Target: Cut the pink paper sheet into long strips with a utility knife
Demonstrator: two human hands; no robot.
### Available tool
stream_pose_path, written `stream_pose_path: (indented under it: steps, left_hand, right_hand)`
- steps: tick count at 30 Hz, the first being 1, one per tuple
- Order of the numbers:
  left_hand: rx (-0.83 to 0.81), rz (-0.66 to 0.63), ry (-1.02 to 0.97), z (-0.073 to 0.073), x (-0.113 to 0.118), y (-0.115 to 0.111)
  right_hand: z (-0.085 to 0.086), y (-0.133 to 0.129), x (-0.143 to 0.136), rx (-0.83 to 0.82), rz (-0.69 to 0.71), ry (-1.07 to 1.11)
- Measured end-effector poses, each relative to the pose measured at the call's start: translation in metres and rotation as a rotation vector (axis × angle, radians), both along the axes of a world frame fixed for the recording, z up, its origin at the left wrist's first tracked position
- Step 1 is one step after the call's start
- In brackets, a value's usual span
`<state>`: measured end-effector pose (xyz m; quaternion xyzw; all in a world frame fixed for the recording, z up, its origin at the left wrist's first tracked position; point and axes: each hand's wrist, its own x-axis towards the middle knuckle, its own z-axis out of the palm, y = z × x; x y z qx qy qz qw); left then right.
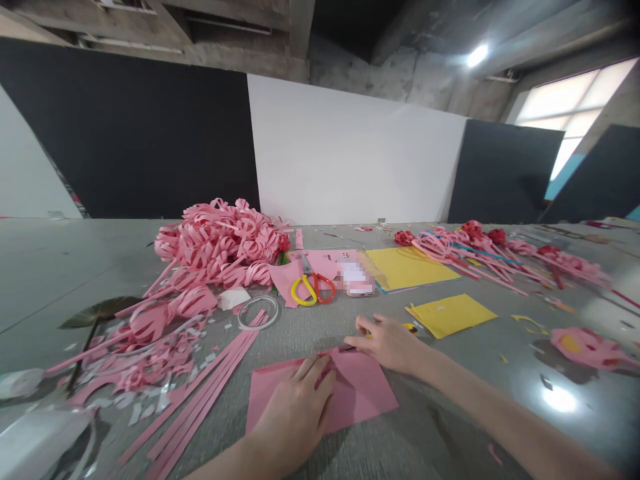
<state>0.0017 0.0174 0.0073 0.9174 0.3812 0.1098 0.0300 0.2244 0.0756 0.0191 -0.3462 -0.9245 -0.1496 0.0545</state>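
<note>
A folded sheet of pink paper (363,393) lies on the grey table in front of me. My left hand (295,410) presses down on it with bent fingers, left of its middle. My right hand (385,343) is closed around a yellow utility knife (411,329), whose handle end sticks out past the hand. The tip end of the knife meets the paper's far edge; most of its body is hidden by my fingers. Beyond the paper lie scissors (313,290) with one yellow and one red handle, and a phone (356,277).
A heap of curled pink paper strips (220,240) stands at the back left. Straight pink strips (210,393) and a tape roll (258,313) lie left of me. Yellow sheets (413,268) and a folded yellow piece (453,315) lie right. Paper flowers (500,250) sit farther back.
</note>
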Motion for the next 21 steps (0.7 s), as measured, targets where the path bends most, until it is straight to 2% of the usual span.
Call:
stream_pose_path:
  steps: [5, 9, 15, 19, 21]
  left_hand:
    - [0.014, 0.015, -0.09, 0.004, -0.002, 0.003]
    - [-0.038, 0.02, -0.195, 0.006, -0.006, 0.016]
    - [-0.193, 0.215, -0.521, 0.01, -0.012, 0.032]
    - [-0.225, 0.301, -0.642, 0.017, -0.013, 0.032]
    - [-0.22, 0.308, -0.668, 0.021, -0.013, 0.031]
  right_hand:
    - [0.006, 0.0, 0.006, -0.107, -0.075, 0.126]
    - [0.015, 0.002, 0.009, -0.243, -0.19, 0.413]
    - [0.025, 0.001, 0.005, -0.5, -0.353, 0.76]
    - [0.031, -0.006, -0.002, -0.76, -0.377, 0.858]
    - [0.033, -0.01, -0.007, -0.797, -0.386, 0.873]
